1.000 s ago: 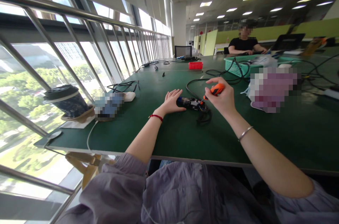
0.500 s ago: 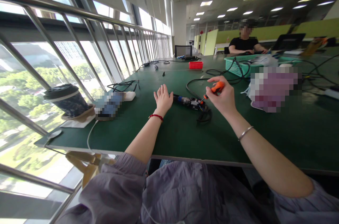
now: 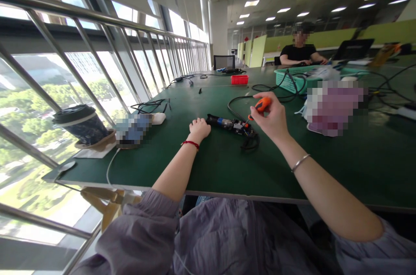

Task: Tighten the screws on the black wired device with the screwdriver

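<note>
In my right hand [image 3: 272, 114] is a screwdriver [image 3: 262, 104] with an orange and black handle, gripped and tilted. Its shaft points down to the left, onto the exposed parts of a black cylindrical device [image 3: 224, 123] lying on the green table. The device has a blue band, open circuitry and wires at its right end. My left hand [image 3: 199, 130] rests on the table by the device's left end, fingers curled under; whether anything is inside them is hidden, as is whether it touches the device. A black cable [image 3: 234, 101] curves behind the device.
On the left stand a lidded cup [image 3: 82, 125], a blurred phone-like item [image 3: 133, 131] and a white case [image 3: 158, 118]. Further back are a red tray [image 3: 239, 79] and a green basket [image 3: 289, 80]. A pink item [image 3: 338, 108] lies right. A person [image 3: 300, 52] sits across.
My left hand's spread fingers have curled in and drawn slightly back towards me. The screwdriver remains in my right hand at the device, its handle shifted slightly left.
</note>
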The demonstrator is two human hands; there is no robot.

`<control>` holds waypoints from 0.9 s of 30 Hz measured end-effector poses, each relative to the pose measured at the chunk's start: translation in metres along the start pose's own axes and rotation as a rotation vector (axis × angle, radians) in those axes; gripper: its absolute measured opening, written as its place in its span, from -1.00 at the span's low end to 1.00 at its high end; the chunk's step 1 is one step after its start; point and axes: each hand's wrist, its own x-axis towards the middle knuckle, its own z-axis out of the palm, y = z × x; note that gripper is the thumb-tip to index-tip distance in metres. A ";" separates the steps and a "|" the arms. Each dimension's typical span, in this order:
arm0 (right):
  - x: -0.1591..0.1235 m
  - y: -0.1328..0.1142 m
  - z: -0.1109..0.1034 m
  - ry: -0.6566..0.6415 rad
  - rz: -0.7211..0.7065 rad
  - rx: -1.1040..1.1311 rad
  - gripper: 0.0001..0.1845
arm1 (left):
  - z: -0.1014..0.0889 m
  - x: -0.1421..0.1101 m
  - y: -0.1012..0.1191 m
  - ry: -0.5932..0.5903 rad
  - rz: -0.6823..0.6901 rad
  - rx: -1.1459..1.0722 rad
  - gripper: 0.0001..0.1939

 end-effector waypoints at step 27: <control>0.001 0.003 0.001 0.028 -0.030 -0.021 -0.70 | -0.006 -0.004 -0.001 -0.049 0.029 0.066 -0.55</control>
